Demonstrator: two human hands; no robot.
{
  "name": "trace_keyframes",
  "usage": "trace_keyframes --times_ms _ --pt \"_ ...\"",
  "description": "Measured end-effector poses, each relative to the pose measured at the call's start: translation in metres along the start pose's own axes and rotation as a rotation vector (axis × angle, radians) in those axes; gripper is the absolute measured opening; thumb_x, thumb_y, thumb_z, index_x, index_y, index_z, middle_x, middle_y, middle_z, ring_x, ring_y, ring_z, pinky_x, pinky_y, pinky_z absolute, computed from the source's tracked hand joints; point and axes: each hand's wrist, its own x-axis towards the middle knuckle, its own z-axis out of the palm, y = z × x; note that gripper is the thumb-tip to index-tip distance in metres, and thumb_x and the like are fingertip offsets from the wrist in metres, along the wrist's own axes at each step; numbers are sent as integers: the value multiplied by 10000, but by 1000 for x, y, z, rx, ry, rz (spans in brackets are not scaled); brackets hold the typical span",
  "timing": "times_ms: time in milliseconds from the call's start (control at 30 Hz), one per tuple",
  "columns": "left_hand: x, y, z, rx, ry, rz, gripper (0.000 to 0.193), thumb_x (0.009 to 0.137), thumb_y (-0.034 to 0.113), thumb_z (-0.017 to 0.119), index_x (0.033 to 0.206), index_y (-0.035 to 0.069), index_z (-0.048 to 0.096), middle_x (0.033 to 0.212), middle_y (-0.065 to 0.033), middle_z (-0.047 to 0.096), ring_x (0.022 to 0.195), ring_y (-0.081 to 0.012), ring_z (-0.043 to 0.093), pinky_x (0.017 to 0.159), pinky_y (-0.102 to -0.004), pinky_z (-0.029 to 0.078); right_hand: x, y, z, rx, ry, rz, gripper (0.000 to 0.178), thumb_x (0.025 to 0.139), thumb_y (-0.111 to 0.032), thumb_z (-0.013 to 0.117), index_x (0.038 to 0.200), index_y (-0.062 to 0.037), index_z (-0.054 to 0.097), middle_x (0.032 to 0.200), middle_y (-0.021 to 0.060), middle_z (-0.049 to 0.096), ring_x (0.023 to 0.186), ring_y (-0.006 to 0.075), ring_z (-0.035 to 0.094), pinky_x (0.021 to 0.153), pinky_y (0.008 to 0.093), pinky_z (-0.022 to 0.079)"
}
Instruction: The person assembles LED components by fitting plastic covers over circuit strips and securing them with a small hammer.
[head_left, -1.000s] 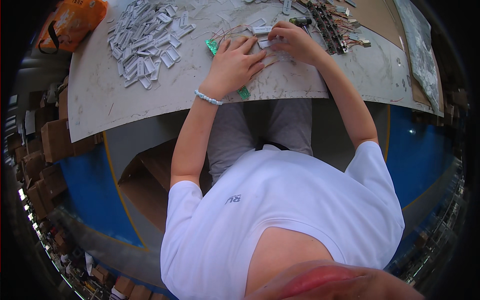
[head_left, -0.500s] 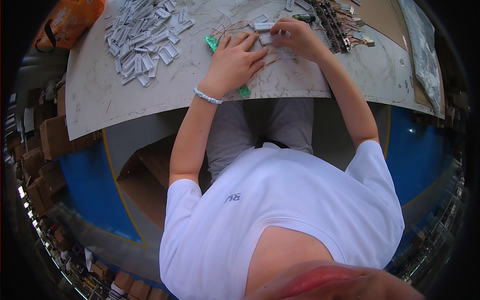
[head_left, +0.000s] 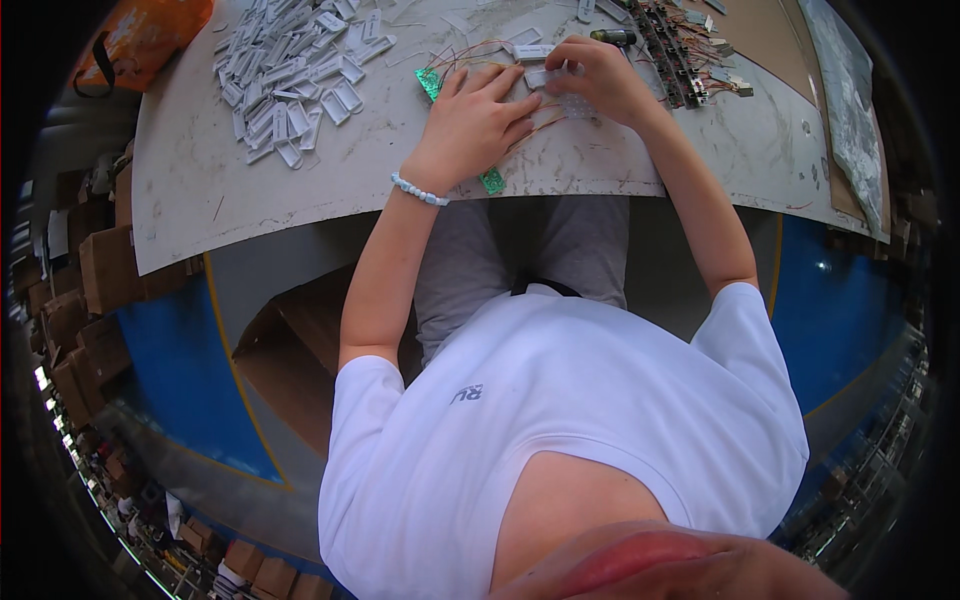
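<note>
My left hand [head_left: 480,122] lies on the table with its fingers stretched and spread over thin red and yellow wires. A green circuit board [head_left: 430,84] pokes out beyond its knuckles, and a second green board [head_left: 492,181] lies by the wrist near the table edge. My right hand [head_left: 604,82] has bent fingers pinched together at the end of a small white plastic case [head_left: 536,77]. What those fingertips hold is hidden. Just beyond lies a white case with a printed label [head_left: 532,52]. Under the right hand is a clear plastic piece [head_left: 578,106].
A heap of white plastic cases [head_left: 295,85] covers the table's [head_left: 330,190] far left. To the right stand a dark rack of wired parts [head_left: 675,55] and a dark cylinder [head_left: 613,37]. A clear plastic bag [head_left: 842,110] lies at the far right, an orange bag [head_left: 145,40] at the left corner.
The view has shifted very slightly. Both hands stay in nearly the same place, with the right fingers bent a little differently at the white case.
</note>
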Motion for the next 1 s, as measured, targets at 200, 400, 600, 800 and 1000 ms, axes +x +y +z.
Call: trace_keyframes --times_ms 200,400,600,800,1000 --pt "0 0 1 9 11 7 318 950 374 619 1211 216 713 1365 -79 589 1289 -259 507 1074 -419 369 2 0 -1 17 -6 19 247 771 -118 776 991 -28 709 934 61 670 829 189 587 767 325 487" --pt "-1 0 0 3 7 1 324 952 375 619 1222 221 711 1375 -80 585 1289 -261 508 1077 -420 369 1 -2 0 23 -5 25 245 770 -116 773 992 -31 712 930 58 670 831 188 589 776 328 490" --pt "2 1 1 -8 -9 -2 329 951 382 621 1225 225 713 1385 -76 582 1299 -262 502 1094 -426 359 -13 -8 -13 -59 162 -67 416 790 -241 797 1163 -91 689 980 84 666 906 253 639 795 374 521" --pt "-1 1 0 -20 -38 -29 331 953 376 622 1236 231 713 1398 -73 575 1309 -263 497 1103 -433 350 -98 -38 -59 -533 -15 446 508 852 -295 751 1303 -103 617 1008 116 670 960 297 649 783 394 525" --pt "-1 -3 3 -15 -12 -7 346 953 379 620 1251 229 711 1407 -79 577 1317 -263 492 1108 -428 343 -112 -4 -67 9 -108 570 536 849 -160 710 1343 -11 566 955 63 668 846 157 633 730 309 527"
